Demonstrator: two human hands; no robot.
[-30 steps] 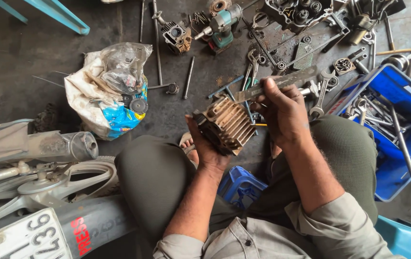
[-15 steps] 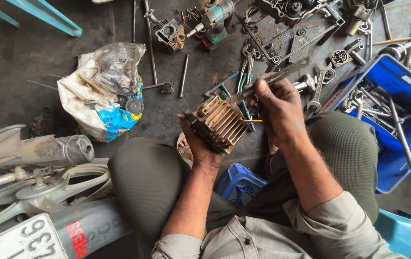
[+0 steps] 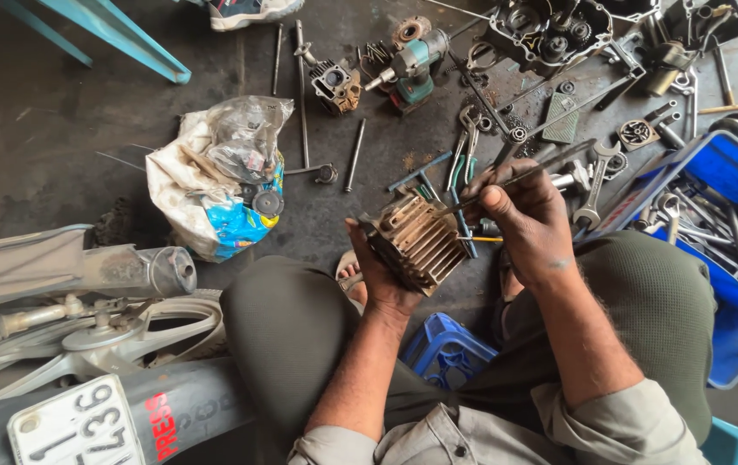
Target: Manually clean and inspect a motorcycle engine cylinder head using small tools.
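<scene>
My left hand [image 3: 379, 274] grips a dirty finned engine cylinder [image 3: 416, 241] from below and holds it tilted above my knees. My right hand [image 3: 526, 220] is closed on a thin flat metal blade [image 3: 531, 165]. The blade's tip rests on the top edge of the cylinder near the fins. Both forearms reach out from grey rolled sleeves. I sit low over a small blue plastic stool [image 3: 446, 349].
Spanners, rods and engine parts lie scattered on the dark floor. A blue crate [image 3: 735, 185] of tools stands at the right. A plastic bag [image 3: 218, 176] of parts lies left of centre. A motorcycle rear with exhaust [image 3: 84, 275] fills the lower left. A teal power tool [image 3: 412, 65] lies far ahead.
The cylinder has stayed in my left hand, turned slightly. My right hand has shifted the blade along the cylinder's top edge. The view has drifted a little.
</scene>
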